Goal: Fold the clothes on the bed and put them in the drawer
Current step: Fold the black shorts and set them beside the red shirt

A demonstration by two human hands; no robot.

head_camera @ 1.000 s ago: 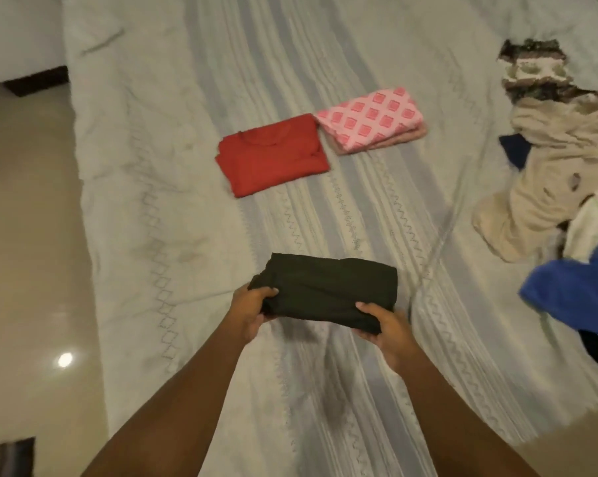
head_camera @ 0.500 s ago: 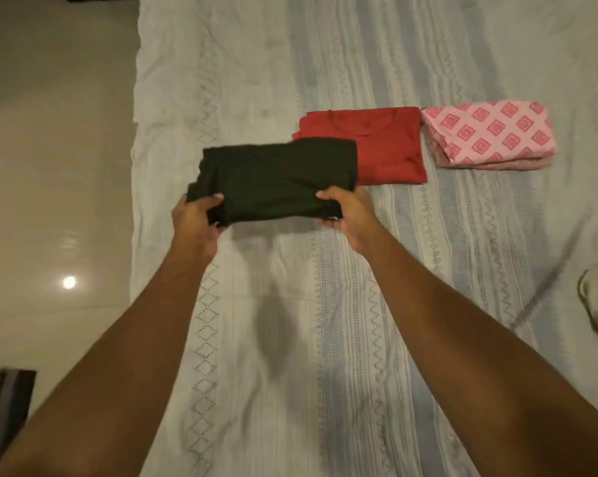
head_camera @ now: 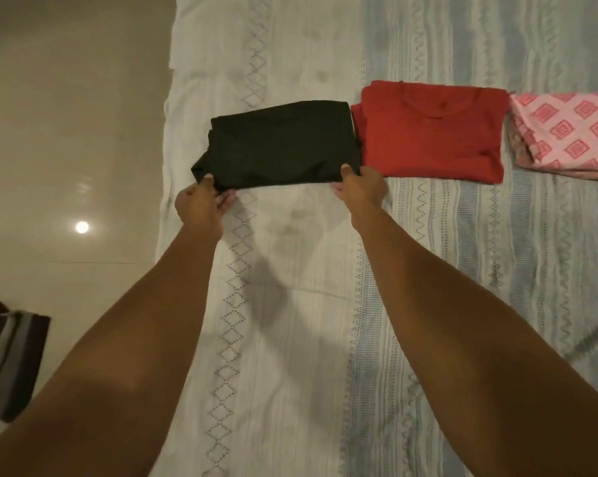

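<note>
Left hand [head_camera: 201, 204] and right hand [head_camera: 361, 187] are each clamping a grip on a near corner of the folded black garment [head_camera: 284, 146] on the bed [head_camera: 290, 304], left of the folded red shirt [head_camera: 431, 132] and pink cloth [head_camera: 573, 132], all apparently awaiting an unseen drawer.

We see a dim, warm, yellowish scene; one lamp reflects as a small round glare spot [head_camera: 82, 227] on the glossy floor [head_camera: 67, 115] at left; soft shadows [head_camera: 270, 280] of the arms [head_camera: 146, 339] fall on the bed sheet [head_camera: 290, 407] between them; the black garment [head_camera: 280, 142] loses its folds to darkness; the wide lens stretches the near edges, and we find everything slightly soft.
</note>
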